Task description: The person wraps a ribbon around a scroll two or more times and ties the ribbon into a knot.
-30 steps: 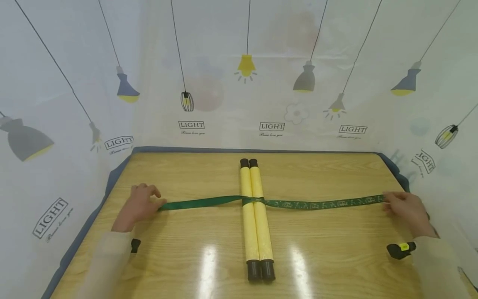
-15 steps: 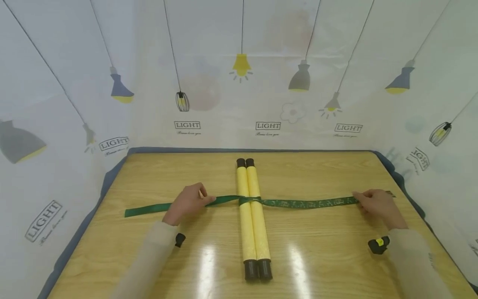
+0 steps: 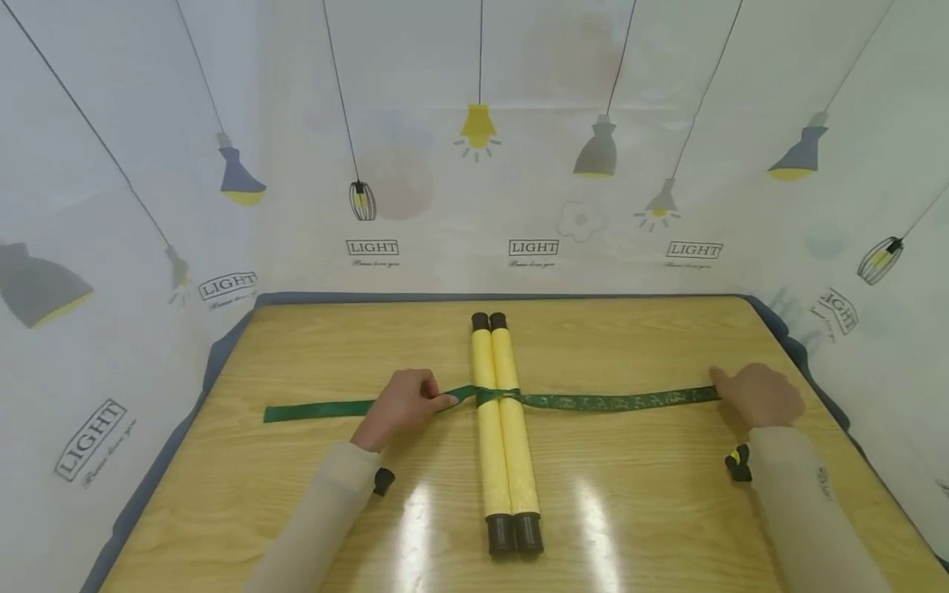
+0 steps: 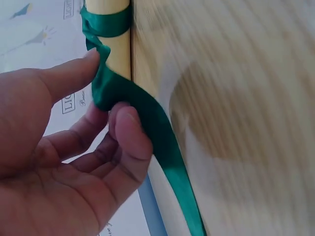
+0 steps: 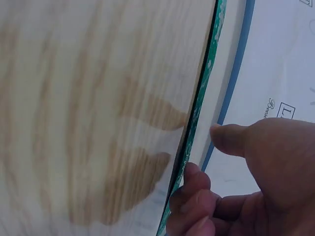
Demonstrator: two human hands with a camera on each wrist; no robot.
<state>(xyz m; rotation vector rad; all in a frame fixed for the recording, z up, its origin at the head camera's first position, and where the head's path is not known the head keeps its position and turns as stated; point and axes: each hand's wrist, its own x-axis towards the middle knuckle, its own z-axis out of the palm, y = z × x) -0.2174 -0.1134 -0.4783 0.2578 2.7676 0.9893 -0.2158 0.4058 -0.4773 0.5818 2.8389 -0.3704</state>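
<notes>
Two yellow rods (image 3: 504, 461) with black end caps lie side by side on the wooden table. A green ribbon (image 3: 608, 403) is wrapped round their middle, its two tails stretching left and right. My left hand (image 3: 404, 408) pinches the left tail close beside the rods; in the left wrist view its thumb (image 4: 74, 73) presses the twisted ribbon (image 4: 160, 123) and the fingers curl beneath. Near the patterned right tail's end is my right hand (image 3: 762, 397). In the right wrist view its fingers (image 5: 194, 196) touch the ribbon (image 5: 199, 103), while the thumb (image 5: 229, 137) stands apart from it.
The wooden table (image 3: 356, 338) has a blue edge (image 3: 415, 297) along its back and sides. Behind it hangs a white sheet (image 3: 445, 49) printed with lamps. A dark wrist camera (image 3: 739, 464) shows below the right hand, another (image 3: 383, 480) below the left.
My left hand has moved right along the ribbon from its left end to near the rods. The right hand has shifted inward from the right end and turned, its thumb lifting off.
</notes>
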